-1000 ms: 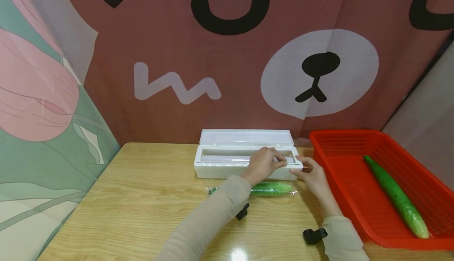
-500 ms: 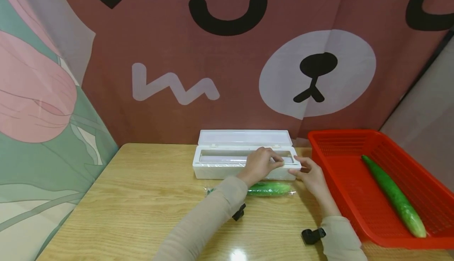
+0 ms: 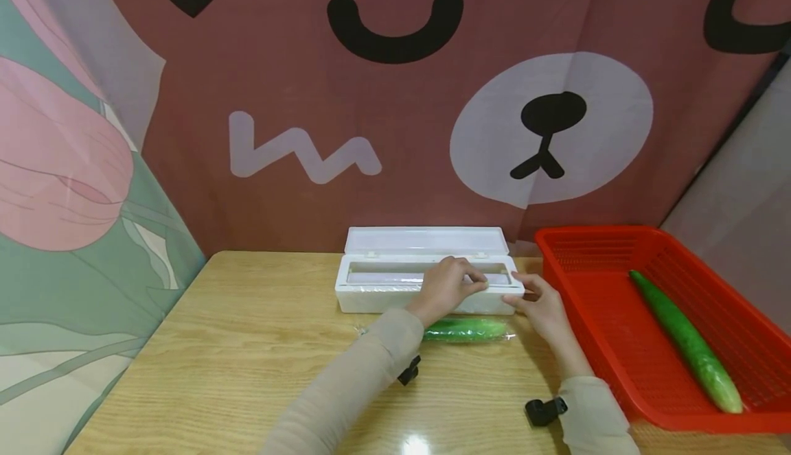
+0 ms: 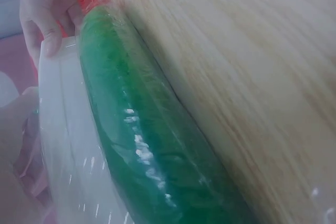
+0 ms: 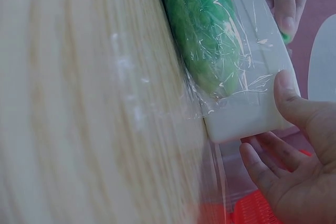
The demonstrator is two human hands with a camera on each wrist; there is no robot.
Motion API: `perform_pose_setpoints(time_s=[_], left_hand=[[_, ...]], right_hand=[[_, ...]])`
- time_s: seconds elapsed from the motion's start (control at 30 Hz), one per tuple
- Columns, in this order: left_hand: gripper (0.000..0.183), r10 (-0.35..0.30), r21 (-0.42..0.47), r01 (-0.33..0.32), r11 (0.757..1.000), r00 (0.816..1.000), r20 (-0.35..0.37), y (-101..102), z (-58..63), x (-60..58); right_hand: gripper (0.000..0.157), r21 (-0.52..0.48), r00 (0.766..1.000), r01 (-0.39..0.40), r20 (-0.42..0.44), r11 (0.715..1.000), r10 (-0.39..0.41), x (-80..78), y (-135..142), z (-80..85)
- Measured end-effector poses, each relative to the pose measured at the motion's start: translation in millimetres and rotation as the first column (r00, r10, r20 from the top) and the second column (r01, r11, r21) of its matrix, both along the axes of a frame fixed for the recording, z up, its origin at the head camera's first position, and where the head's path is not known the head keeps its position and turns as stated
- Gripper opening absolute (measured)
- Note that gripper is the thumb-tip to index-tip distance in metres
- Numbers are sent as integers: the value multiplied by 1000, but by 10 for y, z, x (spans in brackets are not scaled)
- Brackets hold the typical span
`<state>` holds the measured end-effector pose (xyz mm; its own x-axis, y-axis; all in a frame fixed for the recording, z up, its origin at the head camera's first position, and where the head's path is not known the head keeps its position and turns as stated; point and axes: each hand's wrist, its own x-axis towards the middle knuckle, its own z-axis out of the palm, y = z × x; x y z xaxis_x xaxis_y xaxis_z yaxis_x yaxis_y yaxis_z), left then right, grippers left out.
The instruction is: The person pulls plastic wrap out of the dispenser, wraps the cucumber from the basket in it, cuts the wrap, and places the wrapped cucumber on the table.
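A white cling film dispenser (image 3: 364,298) stands at the back of the table, its lid (image 3: 426,239) raised and a roll of film inside. My left hand (image 3: 446,285) reaches over its front edge and pinches a small green slide cutter (image 5: 286,36), mostly covered by the fingertips. With thumb and fingers my right hand (image 3: 544,307) holds the dispenser's right end. In front of the box lies a cucumber (image 3: 466,330) wrapped in clear film, partly hidden by the left sleeve in the head view. Film also clings along the box's front in the left wrist view.
To the right stands a red plastic basket (image 3: 593,345) with one unwrapped cucumber (image 3: 686,342) in it. A printed cloth (image 3: 296,215) hangs right behind the wooden table (image 3: 235,345).
My left hand has slid a short way left along the dispenser's front edge. The right hand keeps its hold on the right end, and the wrapped cucumber stays in place.
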<state>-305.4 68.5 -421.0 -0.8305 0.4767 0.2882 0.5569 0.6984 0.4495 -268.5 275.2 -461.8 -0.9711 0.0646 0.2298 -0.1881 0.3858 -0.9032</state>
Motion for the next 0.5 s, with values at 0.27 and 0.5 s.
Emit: perform_pose_setpoints(time_s=[0.27, 0.5], left_hand=[[15, 1, -2, -1, 1000, 1000, 3, -65, -20, -7], [15, -8, -13, 8, 1000, 1000, -28, -140, 17, -4]], right_hand=[[49, 17, 1000, 4, 18, 1000, -4, 16, -6, 0], [48, 4, 1000, 1, 12, 1000, -1, -3, -9, -9]])
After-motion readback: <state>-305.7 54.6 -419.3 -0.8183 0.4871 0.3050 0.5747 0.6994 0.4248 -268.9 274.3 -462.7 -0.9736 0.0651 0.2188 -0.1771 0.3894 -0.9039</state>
